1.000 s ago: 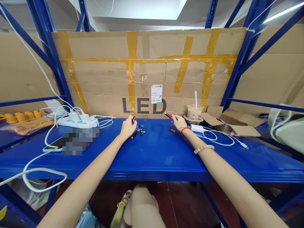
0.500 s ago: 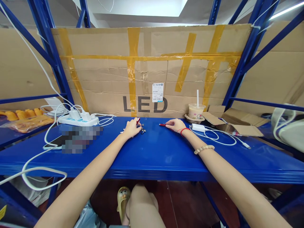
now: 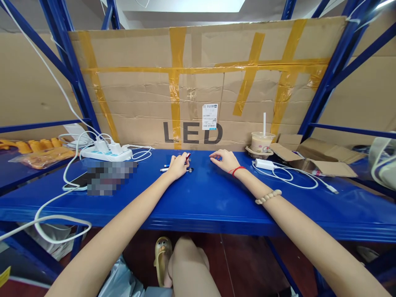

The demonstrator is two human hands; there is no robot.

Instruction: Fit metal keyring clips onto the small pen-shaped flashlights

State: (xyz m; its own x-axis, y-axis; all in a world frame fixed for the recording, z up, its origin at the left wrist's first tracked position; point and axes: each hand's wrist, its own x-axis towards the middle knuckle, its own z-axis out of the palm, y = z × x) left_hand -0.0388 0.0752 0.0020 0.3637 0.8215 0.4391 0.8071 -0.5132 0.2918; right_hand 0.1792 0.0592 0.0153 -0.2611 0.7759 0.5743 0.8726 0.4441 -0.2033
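My left hand (image 3: 178, 167) rests over the blue table near its back, fingers closed around a slim red pen (image 3: 187, 156) whose end sticks up past the fingertips. Under and beside this hand lie several slim pens (image 3: 164, 169) with blue and silver parts; their dark and metal ends (image 3: 190, 169) show to its right, and the hand covers their middles. To the right, my right hand (image 3: 225, 161) hovers at or just above the table, thumb and fingers apart, with nothing visible in it.
A blue shelf table (image 3: 198, 202) spans the view, backed by a taped cardboard sheet (image 3: 139, 99). On the left are a power strip (image 3: 107, 154) and a phone (image 3: 81, 180). A drink cup (image 3: 261, 142), a white charger cable (image 3: 265, 165) and an open carton (image 3: 331, 161) stand right.
The red pen that was in my right hand no longer shows there, and those fingers have parted. My left hand still grips a red pen. The view has shifted slightly.
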